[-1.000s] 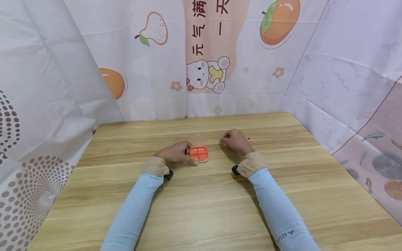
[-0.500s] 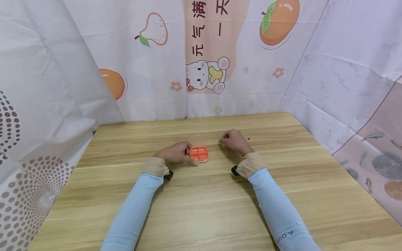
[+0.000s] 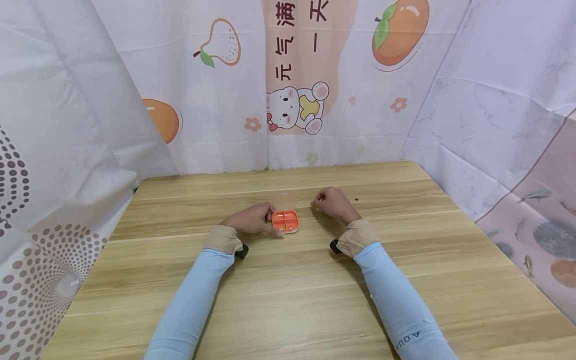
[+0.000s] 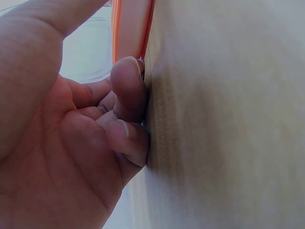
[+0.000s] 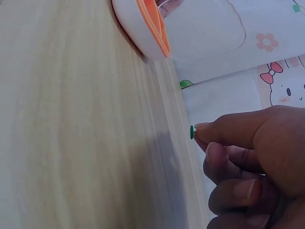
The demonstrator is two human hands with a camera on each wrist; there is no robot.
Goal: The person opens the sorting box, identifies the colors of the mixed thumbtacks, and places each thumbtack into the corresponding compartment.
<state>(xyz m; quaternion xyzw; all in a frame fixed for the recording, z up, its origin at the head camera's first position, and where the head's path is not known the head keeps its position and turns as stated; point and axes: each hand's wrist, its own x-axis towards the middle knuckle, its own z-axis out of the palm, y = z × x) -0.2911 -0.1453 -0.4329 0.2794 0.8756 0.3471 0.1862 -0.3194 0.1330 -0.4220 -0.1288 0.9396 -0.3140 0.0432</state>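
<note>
A small pill box point(image 3: 285, 220) with an orange divided tray and white base lies on the table, its clear lid point(image 3: 283, 201) raised at the back. Small pale items sit in its two front compartments, too small to identify. My left hand point(image 3: 253, 218) holds the box at its left side, thumb along the front edge; the left wrist view shows curled fingers point(image 4: 129, 88) beside the box wall point(image 4: 133, 31). To the right of the box, my right hand point(image 3: 334, 202) is above the table. Its thumb and forefinger pinch a green-headed thumbtack point(image 5: 192, 132) by the pin.
A tiny dark object point(image 3: 356, 199) lies on the wooden table point(image 3: 288, 300) right of my right hand. Printed curtains point(image 3: 216, 100) hang behind the table and along both sides. Dark wrist pieces point(image 3: 334, 246) sit at both cuffs.
My right hand has moved slightly left toward the pill box, still pinching the thumbtack. The left hand and the box have stayed in place.
</note>
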